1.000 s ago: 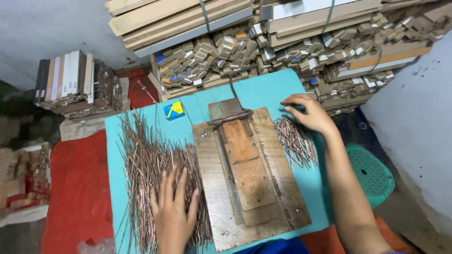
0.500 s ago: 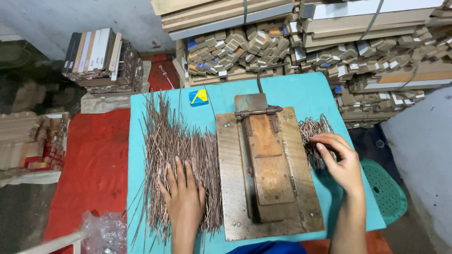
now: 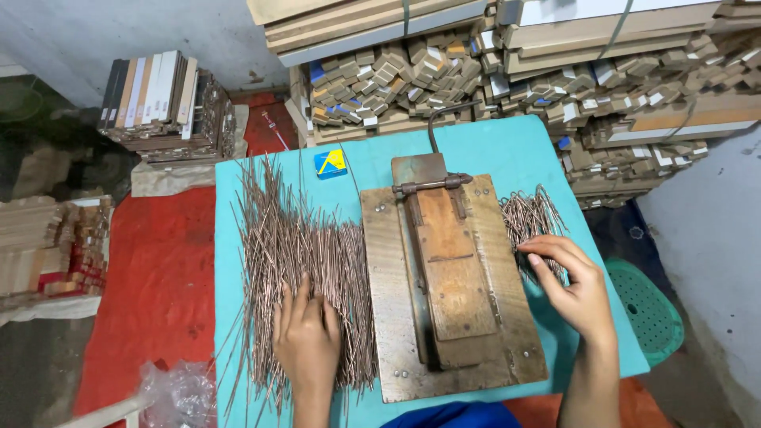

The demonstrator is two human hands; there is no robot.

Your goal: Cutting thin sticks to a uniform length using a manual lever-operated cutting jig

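Wooden press jig (image 3: 446, 277) between hands | wire rods (image 3: 305, 261) left | wood stacks (image 3: 507, 71) behind

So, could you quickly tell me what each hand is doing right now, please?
Left hand: open, flat on the pile of long metal rods.
Right hand: fingers curled over the smaller bundle of bent rods; grip cannot be told.

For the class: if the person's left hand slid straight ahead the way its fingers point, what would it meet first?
The left hand already lies flat on the heap of thin metal rods, fingers pointing away from the body. Going on, it would likely keep meeting rods, then bare turquoise table beyond.
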